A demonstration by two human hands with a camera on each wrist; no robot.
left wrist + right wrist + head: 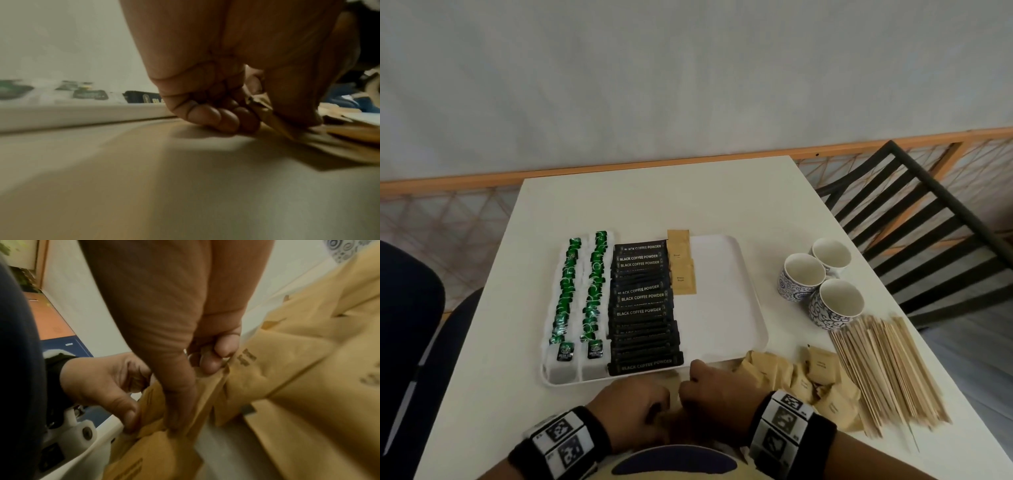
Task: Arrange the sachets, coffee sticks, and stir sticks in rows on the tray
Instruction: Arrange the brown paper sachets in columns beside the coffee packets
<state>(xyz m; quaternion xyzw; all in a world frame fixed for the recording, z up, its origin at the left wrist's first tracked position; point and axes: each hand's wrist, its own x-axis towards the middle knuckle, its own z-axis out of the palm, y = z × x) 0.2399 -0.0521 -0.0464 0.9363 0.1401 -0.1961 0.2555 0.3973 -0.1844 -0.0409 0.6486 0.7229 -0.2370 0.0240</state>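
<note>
A white tray (722, 308) holds two rows of green tea sachets (566, 294), a column of black coffee sticks (642, 308) and two brown sugar sachets (681, 267) at its far end. In front of the tray my left hand (640, 404) and right hand (709, 387) meet over a small stack of brown sachets (205, 389). The left wrist view has my left hand (257, 118) pinching the stack's edge between thumb and curled fingers. My right hand (197, 379) pinches the same stack. A loose pile of brown sachets (801, 377) lies just to the right.
Wooden stir sticks (887, 370) lie in a heap at the table's right front. Three patterned cups (822, 281) stand right of the tray. A black slatted chair (928, 222) stands beyond the table's right edge. The tray's right half is bare.
</note>
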